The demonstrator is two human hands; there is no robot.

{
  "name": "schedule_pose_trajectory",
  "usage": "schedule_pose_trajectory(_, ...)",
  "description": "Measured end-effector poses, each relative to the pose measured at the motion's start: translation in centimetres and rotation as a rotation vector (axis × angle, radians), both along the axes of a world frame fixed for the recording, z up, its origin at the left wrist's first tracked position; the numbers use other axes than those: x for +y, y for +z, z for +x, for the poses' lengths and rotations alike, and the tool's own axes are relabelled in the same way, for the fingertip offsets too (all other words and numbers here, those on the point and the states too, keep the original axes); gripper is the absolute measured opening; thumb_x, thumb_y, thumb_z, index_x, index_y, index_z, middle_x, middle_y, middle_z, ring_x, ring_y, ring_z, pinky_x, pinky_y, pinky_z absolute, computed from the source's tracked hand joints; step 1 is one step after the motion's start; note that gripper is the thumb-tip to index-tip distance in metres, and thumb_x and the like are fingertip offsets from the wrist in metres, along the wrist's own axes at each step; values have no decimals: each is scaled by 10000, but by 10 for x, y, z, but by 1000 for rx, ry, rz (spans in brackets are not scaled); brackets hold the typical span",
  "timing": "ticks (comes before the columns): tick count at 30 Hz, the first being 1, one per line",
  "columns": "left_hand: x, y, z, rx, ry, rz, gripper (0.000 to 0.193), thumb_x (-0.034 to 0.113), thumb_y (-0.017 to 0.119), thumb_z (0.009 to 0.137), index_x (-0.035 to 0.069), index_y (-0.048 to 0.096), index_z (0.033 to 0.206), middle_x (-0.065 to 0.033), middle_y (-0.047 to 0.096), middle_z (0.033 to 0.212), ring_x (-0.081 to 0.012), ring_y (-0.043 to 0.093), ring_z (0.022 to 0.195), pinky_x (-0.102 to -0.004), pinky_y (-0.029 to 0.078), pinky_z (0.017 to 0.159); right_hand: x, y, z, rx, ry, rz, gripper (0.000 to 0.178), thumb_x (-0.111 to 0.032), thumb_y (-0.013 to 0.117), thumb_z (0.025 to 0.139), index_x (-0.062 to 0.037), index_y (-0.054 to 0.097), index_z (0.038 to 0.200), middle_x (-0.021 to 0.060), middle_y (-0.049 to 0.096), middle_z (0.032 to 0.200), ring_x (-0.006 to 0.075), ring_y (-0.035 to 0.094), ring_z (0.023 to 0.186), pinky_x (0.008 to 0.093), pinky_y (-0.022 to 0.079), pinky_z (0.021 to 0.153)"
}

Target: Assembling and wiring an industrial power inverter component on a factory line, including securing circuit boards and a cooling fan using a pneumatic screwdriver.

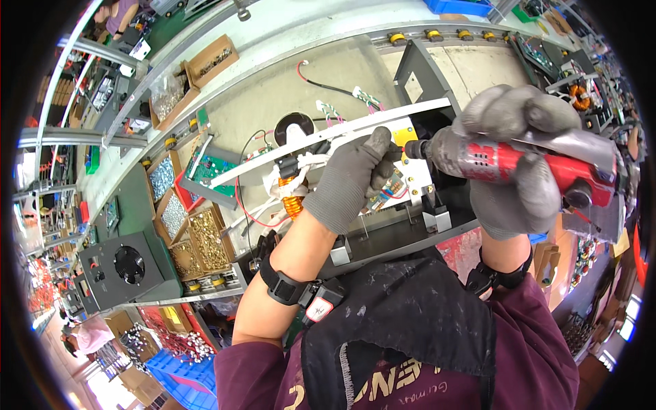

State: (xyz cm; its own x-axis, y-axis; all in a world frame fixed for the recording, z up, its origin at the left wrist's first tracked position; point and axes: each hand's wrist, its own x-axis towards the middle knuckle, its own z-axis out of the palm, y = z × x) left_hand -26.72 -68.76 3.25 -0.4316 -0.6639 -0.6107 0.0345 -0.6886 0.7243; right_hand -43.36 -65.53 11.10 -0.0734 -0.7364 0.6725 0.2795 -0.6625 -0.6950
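Note:
My right hand [506, 207], in a grey glove, is wrapped round a red and grey power screwdriver [486, 158], which lies roughly level and points left. Its bit end reaches a light plate [422, 179] inside a dark metal equipment casing [403, 239]. Close to the bit, my gloved left hand [350, 176] has its fingers curled together; whatever they pinch is hidden. A pale metal bar [273, 152] crosses the casing on the far side of that hand. Left of my left hand is an orange copper coil [292, 206] with white wrapping and red wires around it.
At left, a divided box [208, 239] holds brass and silver small fasteners beside a green circuit board [217, 171]. Farther left lies a black panel with a round fan opening [126, 263]. Yellow rollers [432, 35] line the bench's far edge. Loose cables [335, 87] lie beyond the bar.

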Motion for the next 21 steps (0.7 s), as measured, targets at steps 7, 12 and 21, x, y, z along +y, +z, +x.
schedule_pose_trajectory(7, 2, -13, -8, 28, -17, -66, 538, 520, 526, 886, -7, 628, 854, -1, 498, 579, -58, 379, 447, -221, 303, 410, 3, -4, 3, -23, -88, 91, 347, -179, 592, 813, -65, 463, 1113, 105, 513, 851, 247, 512, 768, 380, 443, 683)
schedule_pose_trajectory(12, 2, -6, -13, 7, -7, -89, 542, 526, 508, 893, -2, 609, 819, 0, 489, 567, -57, 366, 436, -219, 293, 403, 2, -6, -3, -45, -32, 92, 345, -180, 592, 815, -63, 459, 1112, 104, 498, 830, 238, 501, 749, 361, 443, 672)
schedule_pose_trajectory(21, -5, 9, -7, -27, -152, 98, 414, 420, 472, 939, 24, 545, 842, -25, 464, 561, -90, 392, 442, -223, 305, 395, 1, -9, -12, -78, -16, 157, 323, -129, 567, 826, -30, 469, 1118, 129, 505, 822, 258, 508, 753, 361, 451, 670)
